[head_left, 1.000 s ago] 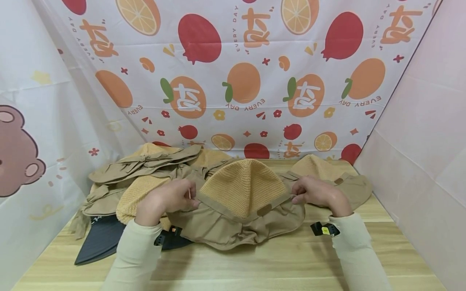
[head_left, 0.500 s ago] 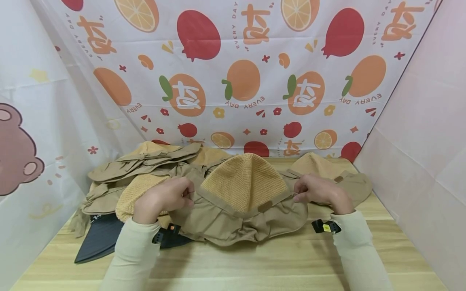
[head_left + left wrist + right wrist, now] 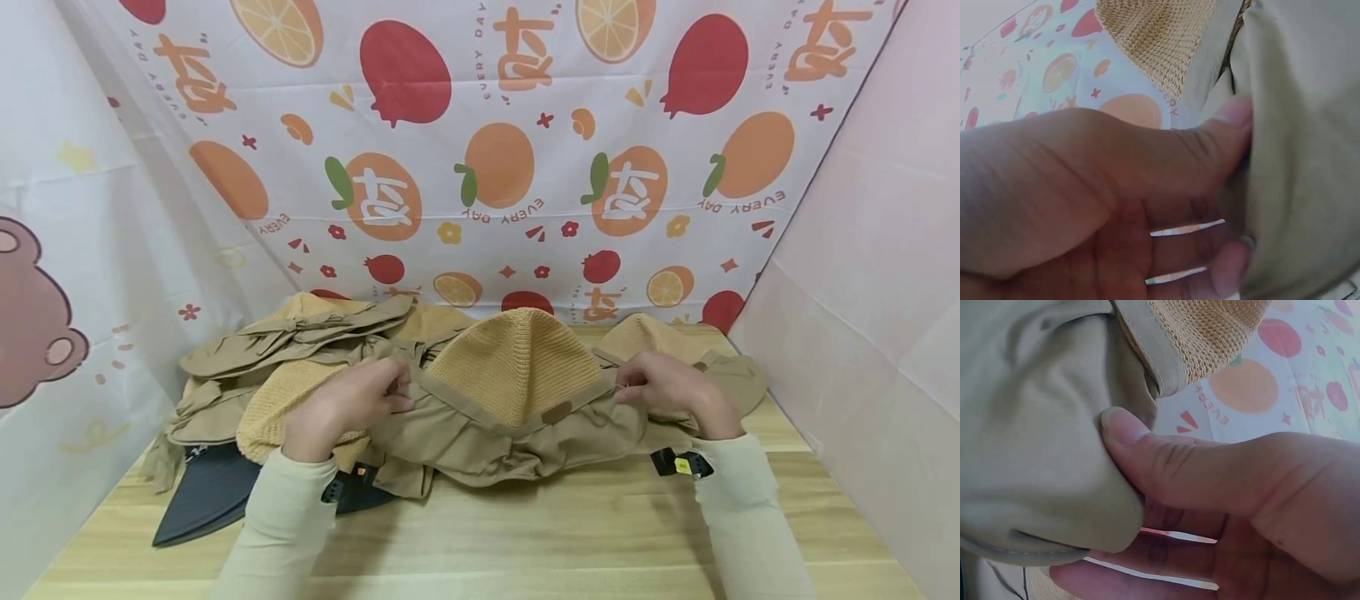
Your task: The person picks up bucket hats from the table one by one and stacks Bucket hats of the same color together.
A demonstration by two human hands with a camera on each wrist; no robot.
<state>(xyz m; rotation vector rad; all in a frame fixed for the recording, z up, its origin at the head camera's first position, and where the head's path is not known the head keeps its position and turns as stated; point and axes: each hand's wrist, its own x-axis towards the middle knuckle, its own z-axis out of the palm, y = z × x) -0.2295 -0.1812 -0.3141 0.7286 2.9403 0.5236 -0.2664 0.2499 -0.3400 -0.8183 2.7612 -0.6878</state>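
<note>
A sun hat (image 3: 517, 367) with a straw-coloured woven crown and a khaki cloth brim (image 3: 517, 454) is held up over the table, its crown upward. A small brown patch (image 3: 557, 412) sits on its band. My left hand (image 3: 341, 408) pinches the cloth at the hat's left side; in the left wrist view the thumb (image 3: 1210, 147) presses on the brim. On the opposite side my right hand (image 3: 675, 392) pinches the brim, with the thumb (image 3: 1147, 450) in front and the fingers partly behind the cloth.
A pile of similar straw-and-khaki hats (image 3: 300, 342) lies at the left. Beneath it are dark visor-like brims (image 3: 206, 492). Another such hat (image 3: 648, 337) lies at the back right, behind my right hand. White curtains, one fruit-printed (image 3: 498, 167), enclose the wooden table (image 3: 525, 550).
The hat has moved slightly up and to the right, with both hands shifting along. A khaki cloth strip now shows below its left side.
</note>
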